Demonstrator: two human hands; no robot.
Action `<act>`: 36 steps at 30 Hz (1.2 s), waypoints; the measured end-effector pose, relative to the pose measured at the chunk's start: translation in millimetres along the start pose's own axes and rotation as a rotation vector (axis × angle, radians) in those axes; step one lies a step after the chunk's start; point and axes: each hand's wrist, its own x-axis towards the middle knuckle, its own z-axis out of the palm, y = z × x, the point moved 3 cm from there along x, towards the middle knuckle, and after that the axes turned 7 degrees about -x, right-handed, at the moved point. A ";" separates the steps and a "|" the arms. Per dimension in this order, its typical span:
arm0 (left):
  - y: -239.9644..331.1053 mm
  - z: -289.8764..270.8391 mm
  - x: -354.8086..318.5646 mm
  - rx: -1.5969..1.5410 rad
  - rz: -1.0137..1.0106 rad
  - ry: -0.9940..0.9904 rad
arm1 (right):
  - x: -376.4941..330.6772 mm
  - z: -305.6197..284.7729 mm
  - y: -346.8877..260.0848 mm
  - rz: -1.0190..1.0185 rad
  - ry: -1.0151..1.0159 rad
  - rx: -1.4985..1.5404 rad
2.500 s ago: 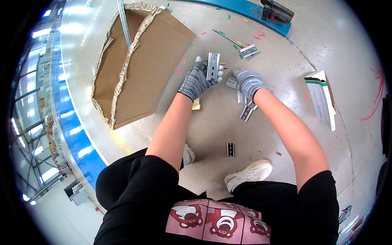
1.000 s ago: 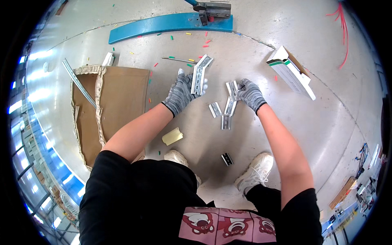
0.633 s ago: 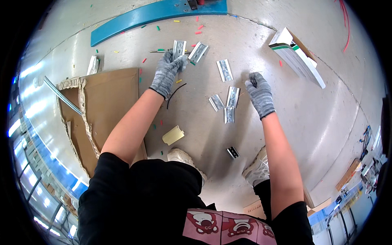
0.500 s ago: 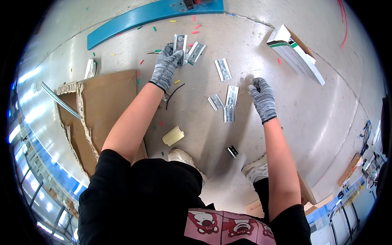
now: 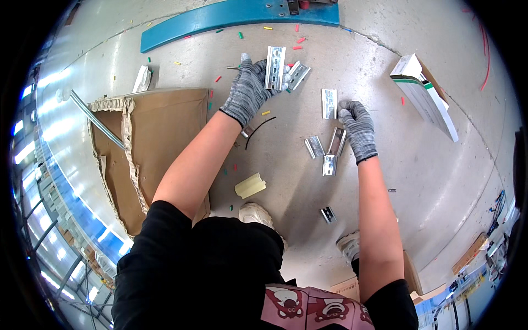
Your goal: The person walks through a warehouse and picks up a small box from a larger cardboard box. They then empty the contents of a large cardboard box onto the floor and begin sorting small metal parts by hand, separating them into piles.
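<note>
Left hand (image 5: 248, 91) | now up at top centre, fingers gripping a slotted metal rail (image 5: 274, 67) we lifted higher | right hand (image 5: 358, 129) | fingers curled, touching the loose rails (image 5: 333, 149) mid-frame, grip unclear | more pieces left to gather.

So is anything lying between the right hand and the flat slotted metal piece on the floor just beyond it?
Nothing visible: the right hand reaches toward the flat slotted metal piece, with only bare concrete floor between its fingertips and the piece.
</note>
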 end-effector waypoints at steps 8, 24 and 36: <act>-0.6 12.3 -4.5 0.026 -0.009 -0.004 | -13.7 -32.1 21.0 0.058 0.041 0.047; -1.8 5.6 -8.9 -0.028 -0.005 -0.130 | 13.1 11.4 -47.1 -0.183 0.068 -0.838; 14.7 -23.3 -5.6 0.443 0.042 0.055 | 13.8 -241.9 -126.5 -0.499 0.675 -0.702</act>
